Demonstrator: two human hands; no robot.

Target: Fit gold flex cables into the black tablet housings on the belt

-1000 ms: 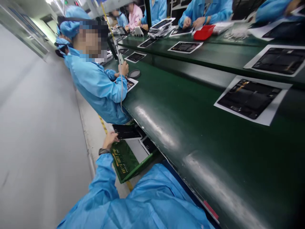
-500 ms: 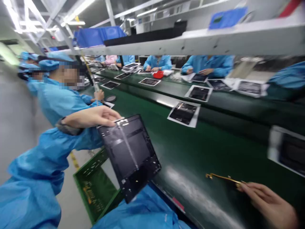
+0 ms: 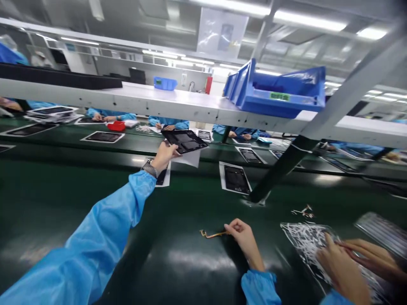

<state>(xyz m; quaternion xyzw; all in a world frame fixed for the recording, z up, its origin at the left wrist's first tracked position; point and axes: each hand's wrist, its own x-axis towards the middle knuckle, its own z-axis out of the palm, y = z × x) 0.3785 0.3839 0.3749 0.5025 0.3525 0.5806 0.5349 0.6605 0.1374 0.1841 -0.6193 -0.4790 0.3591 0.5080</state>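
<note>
Black flat panel (image 3: 185, 141) is held up above the green worktop (image 3: 63, 199), out in front under the white shelf (image 3: 178, 108). The left hand (image 3: 164, 155) is extended, arm in a blue sleeve (image 3: 104, 237), and pinches the panel's near left corner with fingers closed on the edge. The panel is a thin dark rectangle with raised inner sections on its face, lying nearly flat and tilted slightly, its long axis running left to right and a bit away. A white sheet (image 3: 190, 159) hangs just below it.

The right hand (image 3: 243, 235) rests low on the worktop, fingers curled shut on one end of a thin gold strip (image 3: 212, 233). The strip lies along the surface and points left from the fingers.

On the worktop beyond, a dark panel on white paper (image 3: 234, 178) lies near the shelf's black post (image 3: 280, 169). A blue bin (image 3: 280, 91) sits on the shelf above. At far right another person's hands (image 3: 349, 262) are over a tray of small white pieces (image 3: 305, 239), blurred. A red tray (image 3: 116, 126) is on the far belt.
</note>
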